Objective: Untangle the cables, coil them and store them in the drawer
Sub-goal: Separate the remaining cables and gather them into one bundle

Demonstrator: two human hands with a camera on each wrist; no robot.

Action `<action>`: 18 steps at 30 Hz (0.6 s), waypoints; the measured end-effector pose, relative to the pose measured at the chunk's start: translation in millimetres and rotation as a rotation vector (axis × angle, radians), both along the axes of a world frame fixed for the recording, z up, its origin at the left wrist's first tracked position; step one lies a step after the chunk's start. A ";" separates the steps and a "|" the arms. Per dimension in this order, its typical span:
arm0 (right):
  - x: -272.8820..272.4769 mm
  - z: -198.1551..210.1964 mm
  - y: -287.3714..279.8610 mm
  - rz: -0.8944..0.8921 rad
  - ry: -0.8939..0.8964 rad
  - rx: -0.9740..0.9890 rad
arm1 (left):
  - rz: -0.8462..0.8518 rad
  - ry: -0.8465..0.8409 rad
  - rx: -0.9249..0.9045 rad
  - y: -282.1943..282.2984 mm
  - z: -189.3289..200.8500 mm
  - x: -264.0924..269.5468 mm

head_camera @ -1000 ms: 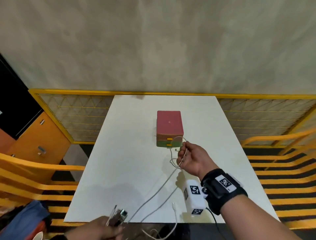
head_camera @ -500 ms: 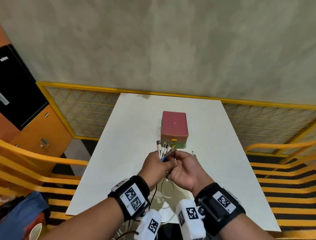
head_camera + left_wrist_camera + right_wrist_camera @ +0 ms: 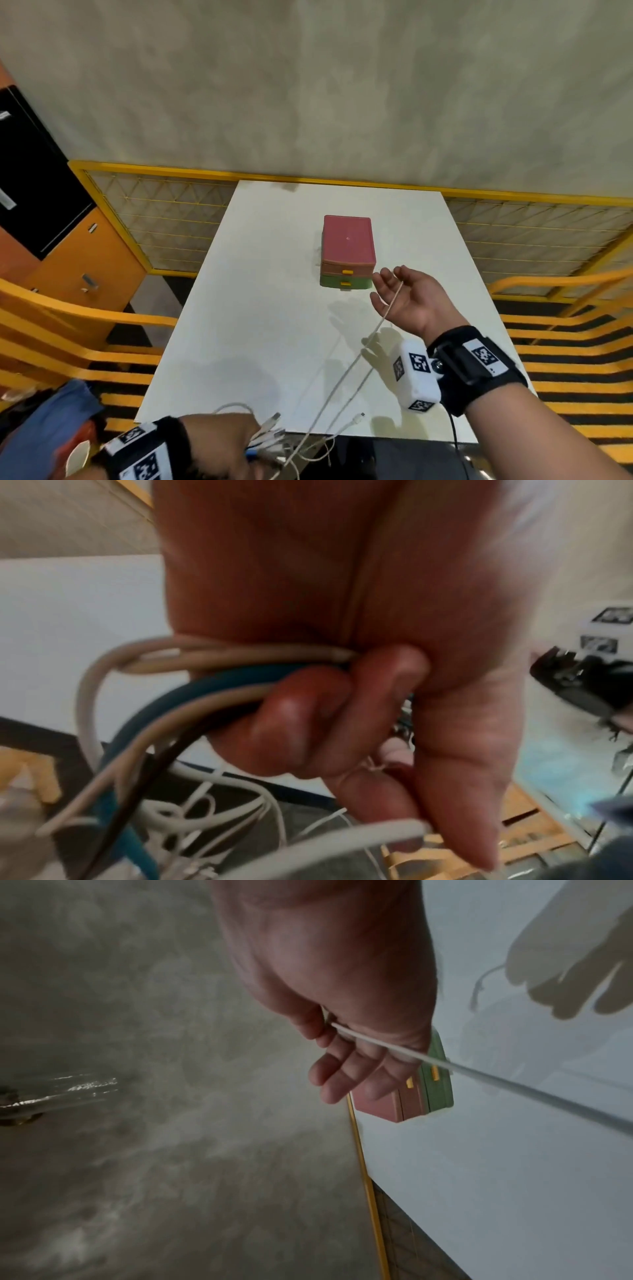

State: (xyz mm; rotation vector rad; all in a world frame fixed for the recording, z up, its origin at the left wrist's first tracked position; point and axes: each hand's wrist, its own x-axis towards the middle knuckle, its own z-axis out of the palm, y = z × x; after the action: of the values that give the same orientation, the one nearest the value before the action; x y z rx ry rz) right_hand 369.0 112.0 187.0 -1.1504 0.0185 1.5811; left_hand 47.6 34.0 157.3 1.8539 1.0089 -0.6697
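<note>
Fingers point(image 3: 385, 275) of the right hand point(image 3: 409, 301) sit loosely spread in the head view, one white cable point(image 3: 346, 373) draped across the palm and running down to the left hand point(image 3: 219, 442), whose fist clamps the bundle of plug ends point(image 3: 270, 442) at the near edge of the white table point(image 3: 260, 329). Beyond stands the drawer box point(image 3: 347, 255), both drawers closed.

Left wrist view: curled fingers point(image 3: 308, 715) grip white, blue and dark cables point(image 3: 192, 680); keep that fist firm as the anchor.

Right wrist view: the cable point(image 3: 479, 1077) slides out taut between thumb and fingers point(image 3: 346, 1074). Best to draw it steadily, stopping if a knot snags.
</note>
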 end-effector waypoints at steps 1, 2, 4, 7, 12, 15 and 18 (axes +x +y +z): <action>-0.4 -0.6 -0.9 0.003 -0.021 -0.004 | -0.013 0.022 0.034 -1.5 -1.5 -5.0; -1.8 -1.2 -2.3 0.010 -0.048 -0.012 | 0.019 0.005 0.044 -1.9 -2.1 -6.8; -10.8 -1.5 -7.5 0.051 -0.084 -0.005 | 0.311 -0.184 -0.010 2.1 -6.1 -6.1; -35.8 -6.8 -18.8 0.171 -0.102 0.009 | 0.906 -0.590 -0.058 16.4 2.5 17.9; -80.2 -22.8 -29.7 0.342 -0.009 0.033 | 1.010 -0.855 0.120 37.9 22.6 91.6; -87.0 -26.0 -30.2 0.376 0.026 0.046 | 1.048 -0.858 0.133 36.7 14.9 111.5; -76.0 -24.2 -29.2 0.380 0.024 0.003 | 0.996 -0.798 0.082 33.5 12.3 111.9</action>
State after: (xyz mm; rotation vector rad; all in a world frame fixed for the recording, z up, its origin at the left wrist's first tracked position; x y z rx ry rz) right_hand 293.1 82.8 162.8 -1.1805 -0.1971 1.9271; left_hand 159.6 67.5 169.6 1.2238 1.1993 0.6587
